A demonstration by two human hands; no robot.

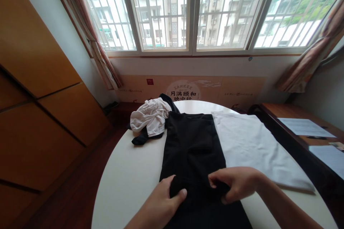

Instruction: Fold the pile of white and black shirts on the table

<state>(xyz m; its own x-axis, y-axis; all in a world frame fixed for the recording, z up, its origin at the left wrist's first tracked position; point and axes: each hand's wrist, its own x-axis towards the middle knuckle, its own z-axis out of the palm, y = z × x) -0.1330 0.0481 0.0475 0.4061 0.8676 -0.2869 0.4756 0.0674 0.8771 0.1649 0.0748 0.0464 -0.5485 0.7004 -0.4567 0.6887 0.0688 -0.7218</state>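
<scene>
Left hand (167,200): thumb on top, fingers tucked under, looks like a narrow pinch on a fold of the black garment (193,139), which lies lengthwise mid-table with its near end running out of frame. Right hand (240,183): fingers curled at the garment's right side, black cloth between thumb and index; can't tell whether that pinch is closed, dark on dark. For a clean result I'd keep both pinches level, pull lightly outward so the layers sit flat, match the side edges, then smooth from the middle out; main risk is trapping a crease or skewing one side. Surface and room, left to right: brown cabinet (40,57), tied-back left curtain (98,52), rounded white table (120,179) with a crumpled light garment (153,112) over black cloth near its far left, barred window (192,14) above a printed panel (208,82), white garment (249,143) laid flat just beside the black one, right curtain (317,46), dark wooden desk (282,111) with paper sheets (305,127).
</scene>
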